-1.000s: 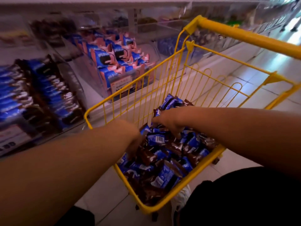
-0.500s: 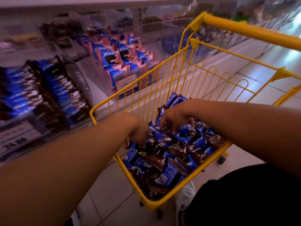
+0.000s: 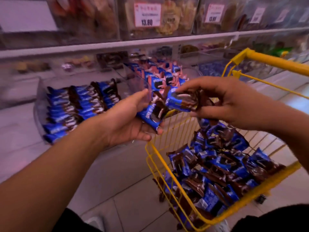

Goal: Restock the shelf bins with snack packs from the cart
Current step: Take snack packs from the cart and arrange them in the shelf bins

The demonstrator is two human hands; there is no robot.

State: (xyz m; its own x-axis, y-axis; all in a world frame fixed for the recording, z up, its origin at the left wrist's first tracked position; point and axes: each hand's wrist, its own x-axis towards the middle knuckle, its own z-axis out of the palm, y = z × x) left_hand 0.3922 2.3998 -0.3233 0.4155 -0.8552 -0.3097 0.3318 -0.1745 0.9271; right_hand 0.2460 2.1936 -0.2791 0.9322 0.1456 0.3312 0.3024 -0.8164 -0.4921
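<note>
The yellow wire cart [image 3: 209,221] at lower right holds several blue-and-brown snack packs [image 3: 215,166]. My left hand [image 3: 127,123], palm up above the cart's near-left corner, holds a blue-and-brown snack pack [image 3: 151,114]. My right hand [image 3: 234,101] pinches another snack pack [image 3: 179,101] just right of it, and the two packs almost touch. To the left, a clear shelf bin [image 3: 37,104] holds rows of the same blue-and-brown packs [image 3: 78,106]. Behind it a second bin holds blue-and-pink packs [image 3: 160,76].
An upper shelf carries clear bins of other snacks with white price tags [image 3: 147,15]. The cart's yellow handle [image 3: 274,61] juts out at upper right. Pale floor tiles [image 3: 127,203] lie between me and the shelf base.
Both hands have come up out of the cart, each with a snack pack, and moved left toward the shelf bins. My view has lifted to take in the shelves.
</note>
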